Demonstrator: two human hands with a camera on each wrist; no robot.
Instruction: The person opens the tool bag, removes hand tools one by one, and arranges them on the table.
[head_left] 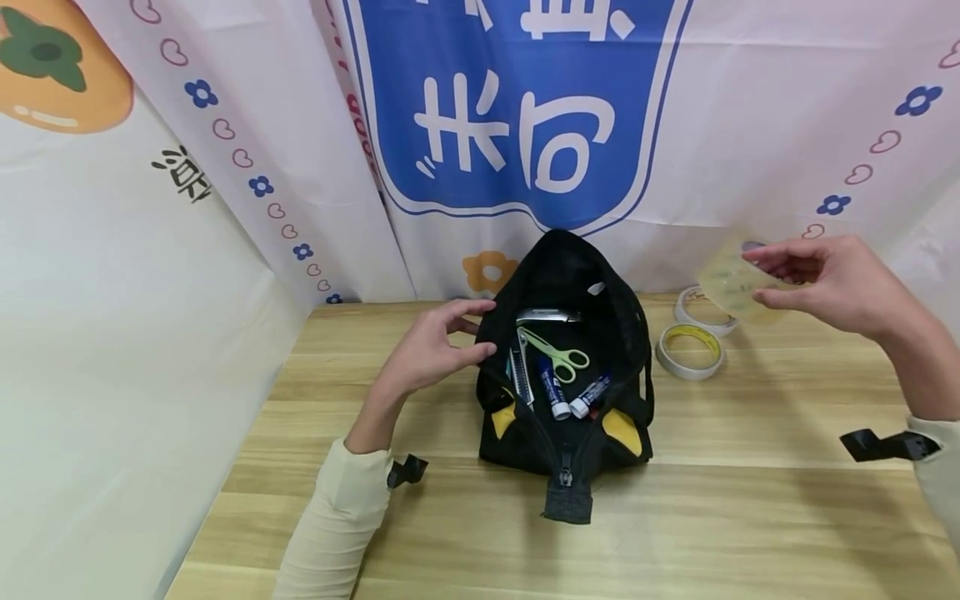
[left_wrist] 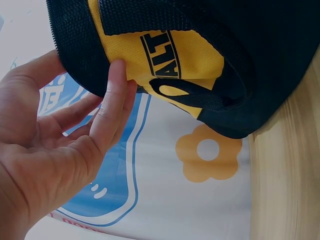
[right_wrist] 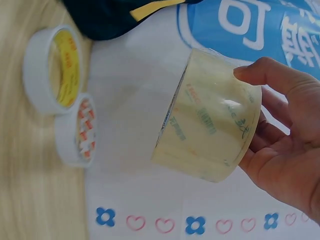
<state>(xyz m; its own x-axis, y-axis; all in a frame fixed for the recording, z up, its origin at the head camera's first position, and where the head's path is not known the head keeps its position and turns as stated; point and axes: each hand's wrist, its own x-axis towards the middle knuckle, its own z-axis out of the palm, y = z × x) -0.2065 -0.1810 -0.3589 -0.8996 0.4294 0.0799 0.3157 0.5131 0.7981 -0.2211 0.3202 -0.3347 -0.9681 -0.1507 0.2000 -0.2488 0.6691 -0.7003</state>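
A black tool bag [head_left: 566,462] with yellow panels stands unzipped on the table. My left hand [head_left: 438,346] pinches its left rim; in the left wrist view, fingertips [left_wrist: 117,70] lie on the yellow outer side while the thumb goes behind the zipper edge. Inside the bag are green-handled scissors [head_left: 562,358], a utility knife [head_left: 522,371], two blue-and-white tubes [head_left: 553,392] and a stapler-like item [head_left: 547,316]. Up to the right of the bag, my right hand [head_left: 832,279] grips a wide roll of clear packing tape [right_wrist: 207,117] above the table, thumb and fingers at one edge.
Two narrower white tape rolls lie to the bag's right: one with a yellow core [head_left: 690,367], the other, with a red-and-white core [head_left: 705,317], just behind it. A printed curtain [head_left: 442,242] hangs at the back edge of the wooden table [head_left: 720,500].
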